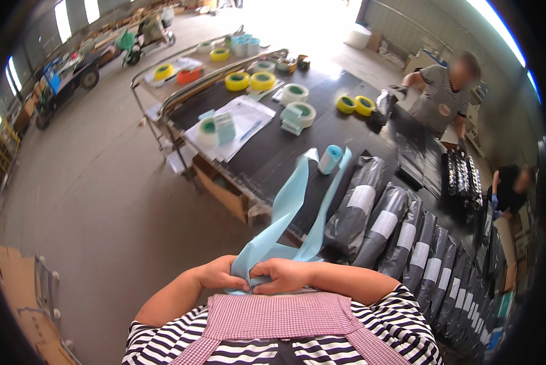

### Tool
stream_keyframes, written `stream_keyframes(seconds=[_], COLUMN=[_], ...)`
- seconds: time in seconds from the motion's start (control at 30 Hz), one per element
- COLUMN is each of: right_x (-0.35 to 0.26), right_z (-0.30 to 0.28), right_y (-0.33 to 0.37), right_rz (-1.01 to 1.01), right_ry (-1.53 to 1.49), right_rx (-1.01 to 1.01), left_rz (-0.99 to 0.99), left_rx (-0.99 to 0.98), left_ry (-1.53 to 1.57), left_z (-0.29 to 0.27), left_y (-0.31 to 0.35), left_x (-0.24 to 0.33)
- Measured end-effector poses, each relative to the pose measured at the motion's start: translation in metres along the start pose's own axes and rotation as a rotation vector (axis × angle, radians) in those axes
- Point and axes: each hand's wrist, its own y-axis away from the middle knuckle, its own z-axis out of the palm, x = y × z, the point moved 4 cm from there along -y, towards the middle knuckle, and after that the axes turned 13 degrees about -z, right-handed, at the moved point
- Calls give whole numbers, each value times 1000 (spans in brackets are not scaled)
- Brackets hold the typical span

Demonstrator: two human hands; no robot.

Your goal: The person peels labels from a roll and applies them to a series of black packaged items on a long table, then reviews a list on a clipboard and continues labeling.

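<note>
A long light-blue strip (288, 198) loops up from my hands onto the black table and comes back down along a second length. Close to my chest, my left hand (223, 273) is closed on the strip, its fingers curled round the edge. My right hand (280, 275) pinches the same strip just beside it, the two hands nearly meeting. A small light-blue roll (330, 159) stands on the table between the strip's two upper bends. Right of the strip lies a row of black plastic-wrapped packages (361, 204) with white labels.
Yellow tape rolls (262, 81) and white-and-green tape rolls (294, 93) sit on the black table (255, 161), beside paper sheets (248, 115). Across it a person (440, 91) in a grey apron handles black packages. Another person (513, 188) is at far right. A cart (72, 79) stands far left.
</note>
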Motion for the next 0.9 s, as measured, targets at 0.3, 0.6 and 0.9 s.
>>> stream_keyframes(seconds=[0.3, 0.6, 0.9], right_x=[6, 67, 96], right_z=[-56, -61, -124], right_y=[65, 154, 135], right_rz=[167, 196, 190], right_ry=[161, 44, 139], right_rx=[475, 988, 1013], left_rz=[-913, 377, 815], left_rx=[303, 1781, 1168], left_ry=[-619, 657, 1725], left_z=[-150, -380, -420], left_y=[78, -45, -189], left_x=[-292, -166, -45])
